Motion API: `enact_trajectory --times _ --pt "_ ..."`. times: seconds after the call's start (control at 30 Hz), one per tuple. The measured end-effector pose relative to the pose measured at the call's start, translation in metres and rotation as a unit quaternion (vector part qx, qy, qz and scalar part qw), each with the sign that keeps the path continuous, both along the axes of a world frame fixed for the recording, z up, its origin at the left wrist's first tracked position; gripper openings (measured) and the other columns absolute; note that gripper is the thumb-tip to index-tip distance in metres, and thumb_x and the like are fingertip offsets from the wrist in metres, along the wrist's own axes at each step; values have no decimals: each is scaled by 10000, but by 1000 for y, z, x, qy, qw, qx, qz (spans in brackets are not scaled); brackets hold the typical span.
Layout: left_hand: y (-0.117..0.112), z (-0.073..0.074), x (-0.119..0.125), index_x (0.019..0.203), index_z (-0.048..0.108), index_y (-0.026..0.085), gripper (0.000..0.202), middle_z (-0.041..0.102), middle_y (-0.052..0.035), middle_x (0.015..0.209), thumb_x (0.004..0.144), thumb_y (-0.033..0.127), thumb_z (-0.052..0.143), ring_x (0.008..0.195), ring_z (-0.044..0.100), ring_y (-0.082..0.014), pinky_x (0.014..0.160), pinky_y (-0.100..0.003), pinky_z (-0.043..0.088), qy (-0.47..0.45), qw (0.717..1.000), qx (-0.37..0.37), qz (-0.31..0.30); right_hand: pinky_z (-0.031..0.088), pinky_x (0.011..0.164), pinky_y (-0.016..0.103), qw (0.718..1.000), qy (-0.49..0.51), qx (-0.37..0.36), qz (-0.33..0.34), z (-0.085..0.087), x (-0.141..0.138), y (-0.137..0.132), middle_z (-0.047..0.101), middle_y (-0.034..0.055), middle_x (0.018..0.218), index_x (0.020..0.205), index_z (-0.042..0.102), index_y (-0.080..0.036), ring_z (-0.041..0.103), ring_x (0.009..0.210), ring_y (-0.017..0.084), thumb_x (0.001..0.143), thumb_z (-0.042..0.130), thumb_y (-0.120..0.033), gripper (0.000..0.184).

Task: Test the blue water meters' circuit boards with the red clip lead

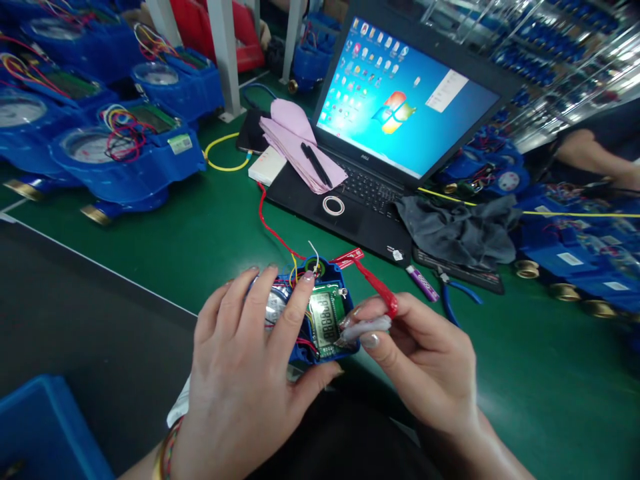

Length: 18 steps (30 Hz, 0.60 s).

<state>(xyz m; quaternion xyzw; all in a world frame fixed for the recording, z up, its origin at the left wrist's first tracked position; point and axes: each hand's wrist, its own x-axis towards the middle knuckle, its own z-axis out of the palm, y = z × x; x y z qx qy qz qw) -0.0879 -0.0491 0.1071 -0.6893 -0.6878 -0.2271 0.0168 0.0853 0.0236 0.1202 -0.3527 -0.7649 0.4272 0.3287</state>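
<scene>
A blue water meter (325, 320) with an open top lies at the near edge of the green table; its circuit board shows an LCD display and coloured wires. My left hand (250, 373) rests over the meter's left side, fingers wrapped on its body, index finger reaching up to the wires. My right hand (425, 360) pinches a red clip (380, 290) and a whitish clip (367, 327) at the board's right edge. A red wire (270, 223) runs from the meter toward the laptop.
An open laptop (395, 113) stands behind, with pink papers (295, 143), a pen and a tape ring on its keyboard. A grey cloth (460, 230), blue-handled pliers (457, 293) and several blue meters (125, 153) lie around. A blue bin (45, 430) sits at the lower left. Another person's arm (595, 157) is at the right.
</scene>
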Motion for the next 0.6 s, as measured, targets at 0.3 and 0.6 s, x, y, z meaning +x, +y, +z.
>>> enact_trajectory --times 0.3,0.6 --pt "-2 0 -1 1316 485 184 635 505 -186 1279 800 545 567 1176 459 -396 922 -561 388 5 1000 5 -3 507 640 235 999 -23 34 17 4 -3 0 651 2 809 940 603 -204 626 720 137 851 611 -149 105" --pt "-2 -2 -1 1321 480 177 664 491 -191 1292 794 572 563 1185 449 -396 933 -549 376 17 1000 6 -6 469 656 262 986 -42 125 102 11 -10 4 647 32 794 908 595 -146 608 716 143 846 569 -82 93"
